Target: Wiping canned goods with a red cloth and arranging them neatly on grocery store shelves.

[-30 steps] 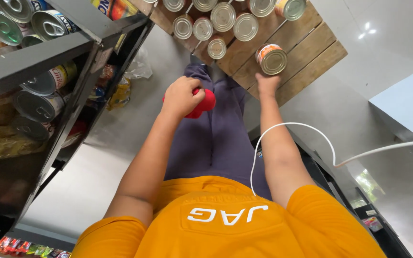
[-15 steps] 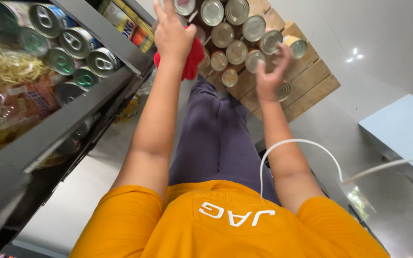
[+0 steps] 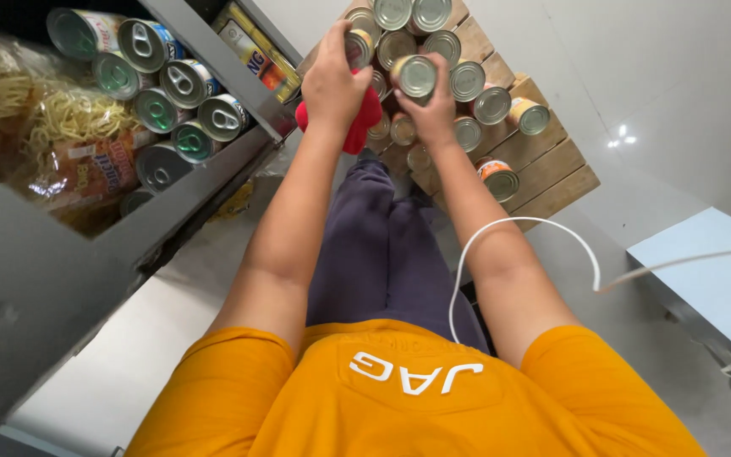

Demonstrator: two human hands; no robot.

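The left hand (image 3: 334, 80) is closed around a red cloth (image 3: 357, 127) and touches a can (image 3: 358, 46) at its fingertips. The right hand (image 3: 431, 106) grips another can (image 3: 416, 76) at two o'clock from the left. Its fingers are mostly hidden. More cans stand on a wooden pallet (image 3: 543, 165) beyond; a shelf (image 3: 196, 182) of cans lies at nine o'clock.

Canned goods (image 3: 162, 93) lying on sides in grey shelf (image 3: 61, 271); noodle packets (image 3: 35, 144) sitting beside; white cable (image 3: 535, 233) trailing toward pale blue box (image 3: 712, 279).
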